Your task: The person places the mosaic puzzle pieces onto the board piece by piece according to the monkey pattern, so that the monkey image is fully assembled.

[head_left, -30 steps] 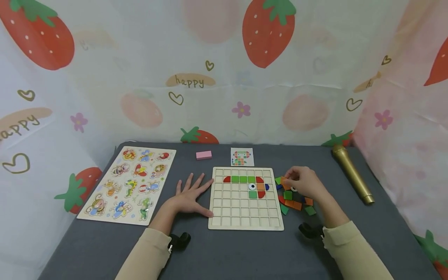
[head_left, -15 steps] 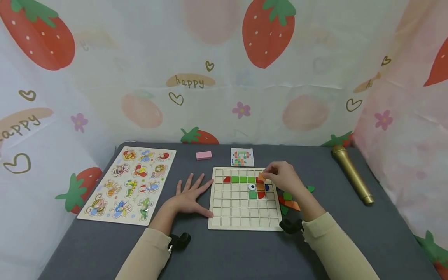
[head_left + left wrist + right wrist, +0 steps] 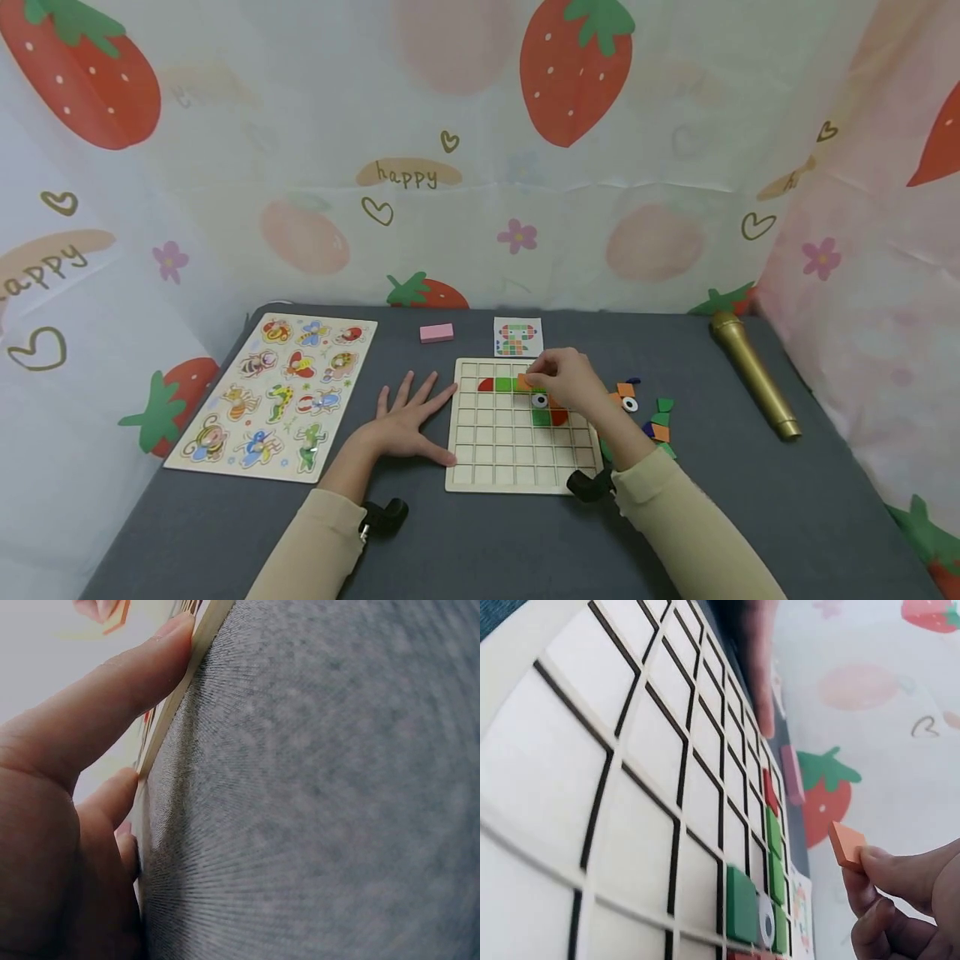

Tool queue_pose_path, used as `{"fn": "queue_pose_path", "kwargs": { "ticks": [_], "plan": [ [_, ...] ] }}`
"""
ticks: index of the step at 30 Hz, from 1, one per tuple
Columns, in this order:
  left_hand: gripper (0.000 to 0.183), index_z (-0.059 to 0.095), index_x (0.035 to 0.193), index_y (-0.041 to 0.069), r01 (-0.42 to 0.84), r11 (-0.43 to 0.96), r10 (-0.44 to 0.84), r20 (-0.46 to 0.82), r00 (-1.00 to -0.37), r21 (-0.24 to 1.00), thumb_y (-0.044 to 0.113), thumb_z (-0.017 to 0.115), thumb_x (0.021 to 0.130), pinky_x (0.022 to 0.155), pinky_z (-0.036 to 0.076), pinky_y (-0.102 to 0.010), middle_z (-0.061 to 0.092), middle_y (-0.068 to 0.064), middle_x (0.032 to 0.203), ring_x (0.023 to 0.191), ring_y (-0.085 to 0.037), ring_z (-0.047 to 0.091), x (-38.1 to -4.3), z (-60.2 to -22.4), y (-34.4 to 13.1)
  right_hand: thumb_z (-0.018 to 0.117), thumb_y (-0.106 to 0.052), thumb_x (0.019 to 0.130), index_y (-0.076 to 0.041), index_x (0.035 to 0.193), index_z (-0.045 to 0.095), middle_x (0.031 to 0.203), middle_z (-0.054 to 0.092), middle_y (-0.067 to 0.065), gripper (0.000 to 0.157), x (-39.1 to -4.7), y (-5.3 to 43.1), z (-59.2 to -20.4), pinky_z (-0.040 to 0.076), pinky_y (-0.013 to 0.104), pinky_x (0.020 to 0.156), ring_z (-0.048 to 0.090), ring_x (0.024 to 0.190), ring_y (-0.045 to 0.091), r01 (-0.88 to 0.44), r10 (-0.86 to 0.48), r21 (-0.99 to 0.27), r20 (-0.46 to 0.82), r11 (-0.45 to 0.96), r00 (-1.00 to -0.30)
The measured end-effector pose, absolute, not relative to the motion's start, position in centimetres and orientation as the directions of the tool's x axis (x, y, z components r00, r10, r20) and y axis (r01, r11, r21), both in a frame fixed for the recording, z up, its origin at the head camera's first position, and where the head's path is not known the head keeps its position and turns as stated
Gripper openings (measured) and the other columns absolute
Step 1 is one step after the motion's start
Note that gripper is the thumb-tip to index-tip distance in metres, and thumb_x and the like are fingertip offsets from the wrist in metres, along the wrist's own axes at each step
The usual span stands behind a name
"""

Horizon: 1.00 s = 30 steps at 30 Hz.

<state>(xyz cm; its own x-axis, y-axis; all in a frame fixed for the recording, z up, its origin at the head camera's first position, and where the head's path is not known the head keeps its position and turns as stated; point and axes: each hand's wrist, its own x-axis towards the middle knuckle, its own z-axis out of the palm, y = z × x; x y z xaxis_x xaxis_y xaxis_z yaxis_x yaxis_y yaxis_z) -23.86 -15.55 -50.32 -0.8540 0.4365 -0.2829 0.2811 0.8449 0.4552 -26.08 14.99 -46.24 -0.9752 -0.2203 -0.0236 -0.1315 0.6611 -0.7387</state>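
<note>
The pale grid board (image 3: 480,477) lies on the dark table. Left of it, my left hand (image 3: 403,427) is spread flat, with thumb and index fingertip touching the board's left edge. Between thumb and finger, my right hand (image 3: 572,385) pinches an orange square tile (image 3: 847,846) over the upper rows, clear of the board surface in the right wrist view. Set in the grid are a red rounded tile (image 3: 487,384), green tiles (image 3: 506,384), an eye tile (image 3: 540,401) and a darker green tile (image 3: 742,904). My right hand hides part of the pattern.
Loose coloured tiles (image 3: 660,433) lie right of the board, partly behind the right forearm. A pattern card (image 3: 518,337) and a pink block (image 3: 437,333) sit beyond it. An insect picture board (image 3: 247,417) lies at left, a gold cylinder (image 3: 756,375) at right.
My right hand has picked the orange tile from the loose pile and carried it left over the board's upper rows. My left hand has stayed at the board's edge.
</note>
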Motion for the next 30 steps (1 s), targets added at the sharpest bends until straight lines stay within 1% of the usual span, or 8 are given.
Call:
{"fn": "queue_pose_path", "kwargs": {
  "ticks": [5,12,20,26,30],
  "plan": [
    [0.116,0.017,0.162,0.040,0.278,0.847,0.433,-0.287,-0.854,0.453,0.072,0.079,0.068,0.116,-0.015,-0.069,-0.002,-0.001,0.172,0.155,-0.037,-0.020,-23.9,-50.4,-15.6,0.073,-0.022,0.095,-0.015,0.093,0.076,0.087,0.073,-0.001,0.008,-26.2,13.1,-46.8,0.053,0.034,0.072,0.065,0.080,0.015,-0.120,-0.217,-0.758,-0.028,0.641,-0.976],
    [0.115,0.017,0.162,0.040,0.276,0.848,0.434,-0.292,-0.852,0.453,0.072,0.078,0.069,0.116,-0.014,-0.069,-0.002,-0.002,0.172,0.154,-0.037,-0.020,-24.0,-50.4,-15.7,0.076,-0.021,0.092,-0.015,0.087,0.076,0.084,0.072,-0.001,0.007,-26.5,11.0,-47.9,0.051,0.031,0.067,0.065,0.077,0.016,-0.115,-0.219,-0.779,-0.029,0.616,-0.975],
    [0.116,0.018,0.162,0.040,0.275,0.848,0.432,-0.289,-0.855,0.454,0.073,0.078,0.069,0.116,-0.014,-0.070,-0.002,-0.002,0.172,0.154,-0.037,-0.020,-24.0,-50.4,-15.9,0.076,-0.022,0.092,-0.016,0.086,0.076,0.084,0.071,-0.002,0.008,-26.6,9.4,-48.5,0.050,0.031,0.067,0.062,0.075,0.014,-0.120,-0.227,-0.768,-0.034,0.629,-0.973],
    [0.115,0.018,0.162,0.040,0.280,0.843,0.438,-0.286,-0.852,0.459,0.072,0.078,0.070,0.116,-0.014,-0.069,-0.002,-0.001,0.172,0.154,-0.037,-0.020,-23.9,-50.3,-15.7,0.076,-0.024,0.092,-0.017,0.085,0.075,0.083,0.070,-0.006,0.009,-26.6,8.9,-48.7,0.050,0.032,0.072,0.061,0.076,0.012,-0.157,-0.245,-0.719,-0.020,0.677,-0.969],
    [0.114,0.018,0.162,0.039,0.279,0.842,0.440,-0.287,-0.851,0.462,0.071,0.078,0.070,0.116,-0.014,-0.069,-0.002,-0.001,0.172,0.154,-0.037,-0.020,-23.9,-50.3,-15.7,0.076,-0.024,0.092,-0.019,0.083,0.074,0.083,0.069,-0.006,0.011,-26.6,8.9,-48.6,0.051,0.033,0.073,0.060,0.077,0.012,-0.172,-0.266,-0.683,-0.034,0.710,-0.963]
  ]
}}
